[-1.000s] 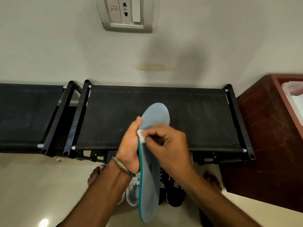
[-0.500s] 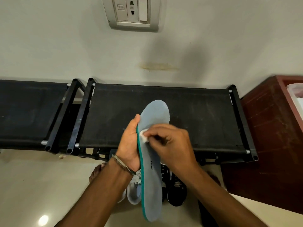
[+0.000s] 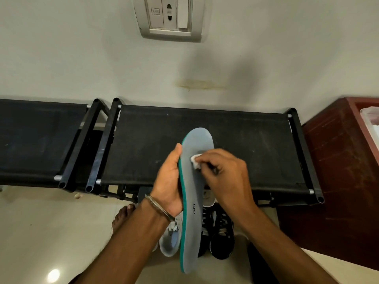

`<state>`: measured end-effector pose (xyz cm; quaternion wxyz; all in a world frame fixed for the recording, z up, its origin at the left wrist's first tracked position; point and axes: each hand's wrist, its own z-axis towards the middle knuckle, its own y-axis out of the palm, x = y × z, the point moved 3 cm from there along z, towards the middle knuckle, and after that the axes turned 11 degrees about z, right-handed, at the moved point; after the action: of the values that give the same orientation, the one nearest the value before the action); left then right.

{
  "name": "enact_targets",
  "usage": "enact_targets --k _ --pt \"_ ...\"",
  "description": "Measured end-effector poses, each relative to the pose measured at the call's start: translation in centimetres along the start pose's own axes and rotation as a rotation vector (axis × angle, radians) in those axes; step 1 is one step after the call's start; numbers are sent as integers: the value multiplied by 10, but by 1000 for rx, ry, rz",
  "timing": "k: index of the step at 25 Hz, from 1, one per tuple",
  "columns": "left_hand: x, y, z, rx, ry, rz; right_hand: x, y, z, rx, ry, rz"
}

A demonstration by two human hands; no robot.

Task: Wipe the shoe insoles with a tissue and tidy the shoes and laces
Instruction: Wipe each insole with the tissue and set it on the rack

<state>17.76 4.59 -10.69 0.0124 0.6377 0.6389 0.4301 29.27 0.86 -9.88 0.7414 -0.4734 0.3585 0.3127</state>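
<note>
A long grey insole (image 3: 192,203) with a teal edge stands nearly upright in front of me, toe end up. My left hand (image 3: 169,179) grips its left edge near the middle, thumb along the rim. My right hand (image 3: 223,175) pinches a small wad of white tissue (image 3: 195,161) and presses it on the insole's upper half. Below on the floor sit a white shoe (image 3: 170,238) and black shoes (image 3: 222,234), partly hidden by the insole and my arms.
A black fabric shoe rack (image 3: 246,144) stands against the wall, with a second one (image 3: 37,140) to its left. A dark red wooden box (image 3: 338,171) is on the right. A wall socket plate (image 3: 169,17) is above. My bare foot (image 3: 123,217) rests on the tiled floor.
The tissue in my right hand has slid from the insole's left edge toward its middle. The insole has stayed in my left hand's hold.
</note>
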Motion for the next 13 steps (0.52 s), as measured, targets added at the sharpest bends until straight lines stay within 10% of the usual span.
enact_targets --k 13 --pt "-13 9 3 -128 -11 -38 7 -3 1 80 232 196"
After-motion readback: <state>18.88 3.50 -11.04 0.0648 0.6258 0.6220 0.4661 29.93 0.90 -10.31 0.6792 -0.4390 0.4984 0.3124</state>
